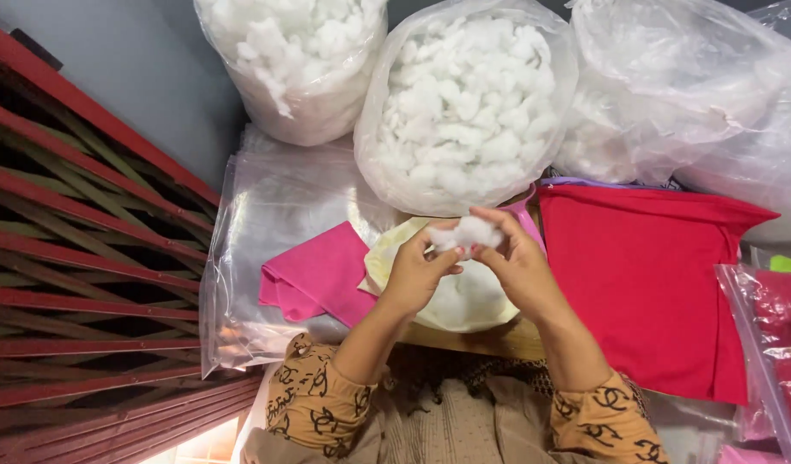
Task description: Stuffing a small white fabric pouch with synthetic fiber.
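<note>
Nearest to the camera are the person's forearms in tan patterned sleeves (314,404), which rise from the lap toward the middle of the scene. The left hand (417,271) and the right hand (520,266) meet above a pale yellow cloth piece (387,258) that already has white filling in it. Both hands hold the same small tuft of white cotton stuffing (469,232); the grip of each hand is closed on it with the fingertips, one at the left end and one at the right end. The tuft is in the air, just above the pale cloth piece, not touching it.

I judge that the step in hand is loosening the tuft between the fingers. The next move calls for a gentle pull, so the fibre opens and does not tear into bits.

On the left lies a pink cloth (322,275) on a flat clear plastic bag (266,206). On the right a red cloth (653,283) is spread flat. Far behind, big clear bags of cotton stuffing (469,103) stand in a row. At the far left is a red folding gate (77,258).
</note>
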